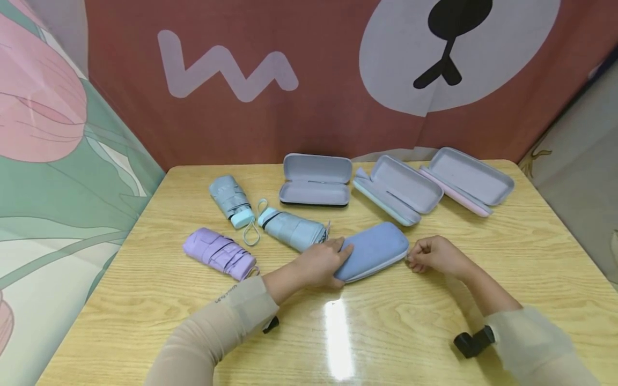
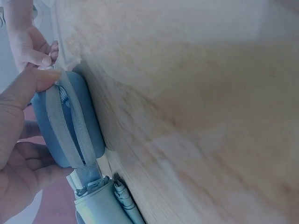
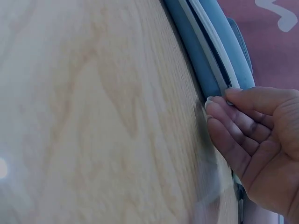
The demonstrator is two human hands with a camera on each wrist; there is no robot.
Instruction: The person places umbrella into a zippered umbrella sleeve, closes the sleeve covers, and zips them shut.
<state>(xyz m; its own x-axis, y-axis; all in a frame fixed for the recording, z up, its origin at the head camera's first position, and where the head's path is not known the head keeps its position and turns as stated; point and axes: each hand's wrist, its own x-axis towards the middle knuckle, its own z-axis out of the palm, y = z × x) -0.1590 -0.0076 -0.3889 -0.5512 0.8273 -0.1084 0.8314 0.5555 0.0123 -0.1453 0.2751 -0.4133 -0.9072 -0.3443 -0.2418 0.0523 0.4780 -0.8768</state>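
Observation:
A blue zippered case (image 1: 373,251) lies flat on the table in the head view. My left hand (image 1: 322,262) grips its left end, thumb on the near side and fingers across the other; the left wrist view shows this end of the case (image 2: 93,112) with its zipper tapes parted. At the opposite end my right hand (image 1: 436,254) pinches the zipper pull (image 3: 228,88) between thumb and fingertips. In the right wrist view a narrow gap runs between the zipper tapes above the pull. The case's contents are hidden.
Left of the case lie folded umbrellas: a light blue one (image 1: 294,230) close by my left hand, a grey-blue one (image 1: 229,195) and a purple one (image 1: 219,254). Behind stand opened hard cases: black-bottomed (image 1: 316,193), mint (image 1: 405,185) and pink (image 1: 470,177).

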